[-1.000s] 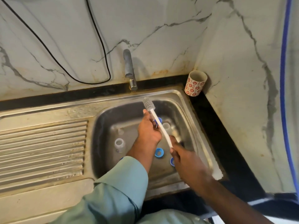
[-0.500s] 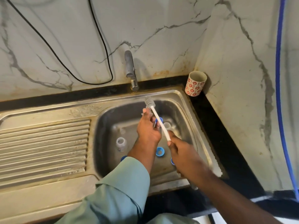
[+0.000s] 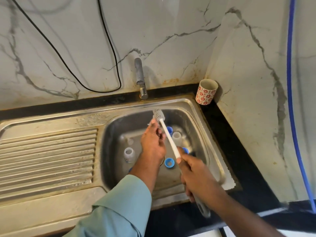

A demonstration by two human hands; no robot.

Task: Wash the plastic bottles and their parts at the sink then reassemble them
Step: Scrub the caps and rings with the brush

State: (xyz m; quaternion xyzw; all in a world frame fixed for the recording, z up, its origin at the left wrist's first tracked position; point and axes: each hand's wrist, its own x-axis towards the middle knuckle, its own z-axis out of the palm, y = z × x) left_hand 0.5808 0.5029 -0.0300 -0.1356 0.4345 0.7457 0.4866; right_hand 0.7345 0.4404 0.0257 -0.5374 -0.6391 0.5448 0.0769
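Right hand grips brush handle, bristles raised to the small clear part pinched in left hand. Loose bottle parts wait below in sink.

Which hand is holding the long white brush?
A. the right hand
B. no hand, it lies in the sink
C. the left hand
A. The right hand grips the handle of the brush, whose bristles point up over the sink.
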